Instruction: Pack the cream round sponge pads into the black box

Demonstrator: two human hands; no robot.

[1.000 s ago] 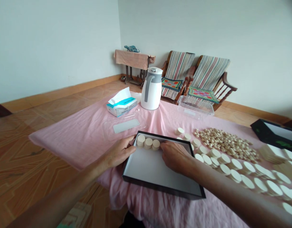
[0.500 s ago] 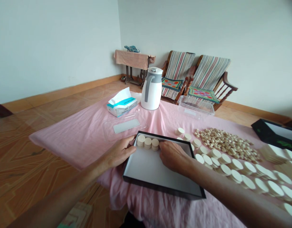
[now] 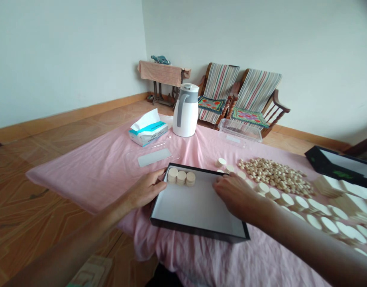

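Observation:
A shallow black box (image 3: 198,235) with a white floor lies on the pink tablecloth in front of me. Three round cream discs (image 3: 181,176) stand in a row at its far left corner. My left hand (image 3: 147,189) grips the box's left rim, fingers curled over the edge. My right hand (image 3: 235,195) hovers palm down over the box's right edge, fingers loosely bent toward the rows of cream discs (image 3: 293,201) laid out beside the box; whether it holds one is hidden.
A heap of small beige pellets (image 3: 275,173) lies right of the box. Behind stand a white jug (image 3: 185,116), a tissue pack (image 3: 148,131), a clear plastic lid (image 3: 155,157) and a clear tub (image 3: 240,131). A black lid (image 3: 335,165) sits far right. Two striped chairs (image 3: 240,95) stand by the wall.
My right hand has drawn away from the three discs and moved right to the box's right edge. The left hand keeps its hold on the rim. The camera shifted slightly.

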